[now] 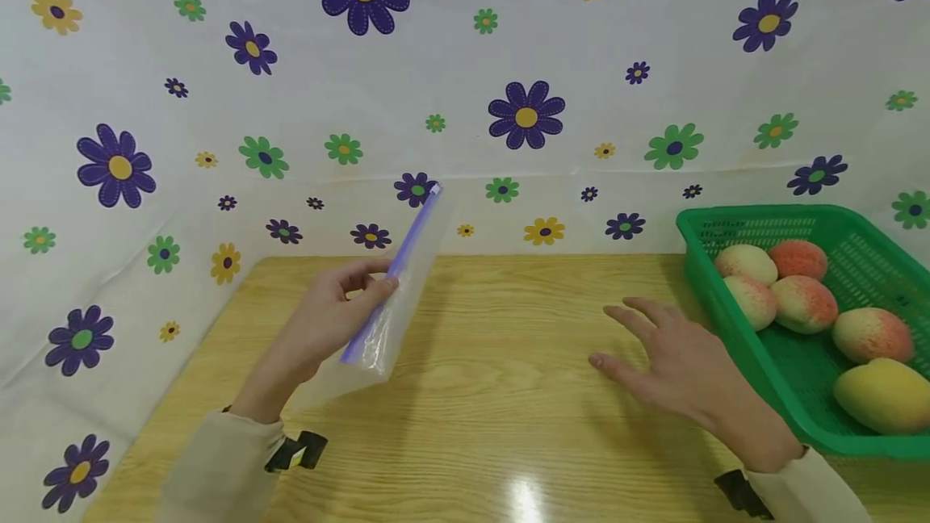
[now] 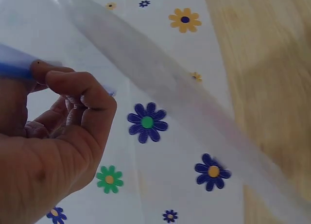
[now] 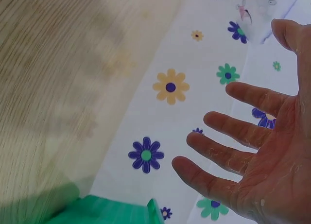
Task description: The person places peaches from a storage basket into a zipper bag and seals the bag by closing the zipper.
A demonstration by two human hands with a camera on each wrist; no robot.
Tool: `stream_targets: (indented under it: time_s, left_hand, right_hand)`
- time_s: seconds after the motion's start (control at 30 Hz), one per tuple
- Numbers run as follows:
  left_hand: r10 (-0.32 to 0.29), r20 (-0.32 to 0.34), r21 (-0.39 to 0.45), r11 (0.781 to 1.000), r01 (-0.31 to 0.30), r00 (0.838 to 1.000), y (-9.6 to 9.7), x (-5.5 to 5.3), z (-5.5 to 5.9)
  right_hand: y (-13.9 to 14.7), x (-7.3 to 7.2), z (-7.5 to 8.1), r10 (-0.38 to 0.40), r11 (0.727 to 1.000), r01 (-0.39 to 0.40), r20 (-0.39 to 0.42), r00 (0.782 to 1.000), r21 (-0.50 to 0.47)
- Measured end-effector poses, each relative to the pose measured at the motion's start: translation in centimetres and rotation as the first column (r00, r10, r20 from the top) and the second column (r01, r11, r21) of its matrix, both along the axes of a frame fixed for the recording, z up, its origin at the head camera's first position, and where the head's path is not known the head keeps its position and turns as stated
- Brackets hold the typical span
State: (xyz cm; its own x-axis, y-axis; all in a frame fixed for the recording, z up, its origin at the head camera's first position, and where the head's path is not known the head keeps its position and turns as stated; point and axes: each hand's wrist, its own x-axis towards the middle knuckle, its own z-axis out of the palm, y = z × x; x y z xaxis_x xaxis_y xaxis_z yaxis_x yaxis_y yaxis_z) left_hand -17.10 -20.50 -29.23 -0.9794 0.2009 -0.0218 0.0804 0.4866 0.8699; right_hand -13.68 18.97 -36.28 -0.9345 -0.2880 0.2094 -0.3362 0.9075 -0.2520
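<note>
My left hand (image 1: 330, 309) pinches a clear zip bag (image 1: 403, 305) by its purple zip strip, thumb on the near side. The bag hangs tilted above the left half of the table, a white slider at the strip's upper end. In the left wrist view the curled fingers (image 2: 82, 95) meet the blue-purple strip (image 2: 17, 63), and the bag's film crosses the picture. My right hand (image 1: 676, 361) is held over the table with fingers spread and nothing in them, just left of the green basket (image 1: 734, 361). The right wrist view shows its fingers (image 3: 228, 124) apart.
Several peaches (image 1: 806, 305) and a yellow mango-like fruit (image 1: 882, 395) lie in the basket at the table's right. The wood-grain table (image 1: 508, 394) ends at a white wall cover (image 1: 436, 63) printed with flowers, which also runs along the left side.
</note>
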Motion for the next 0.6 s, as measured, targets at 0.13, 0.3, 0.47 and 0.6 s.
stream_targets:
  time_s: [0.13,0.3,0.47,0.6]
  left_hand:
    - [0.052,0.004,-0.002,0.999,-0.052,0.999,-0.7,0.1,-1.3]
    - [0.086,0.002,-0.023,0.996,-0.086,0.996,0.0,0.2,-3.5]
    - [0.061,0.006,-0.014,0.998,-0.061,0.998,1.9,0.4,-5.5]
    - [0.037,0.039,0.032,0.999,-0.038,0.999,3.4,0.6,-6.7]
  right_hand:
    - [-1.5,-0.5,-0.3,0.033,0.999,-0.033,-0.003,0.999,0.007]
    - [-2.8,-0.9,-0.4,0.062,0.998,-0.062,-0.001,0.998,0.005]
    - [-3.5,-1.1,-0.5,0.065,0.998,-0.065,0.027,0.998,0.003]
    - [-3.7,-1.2,-0.7,0.062,0.998,-0.062,0.036,0.997,-0.008]
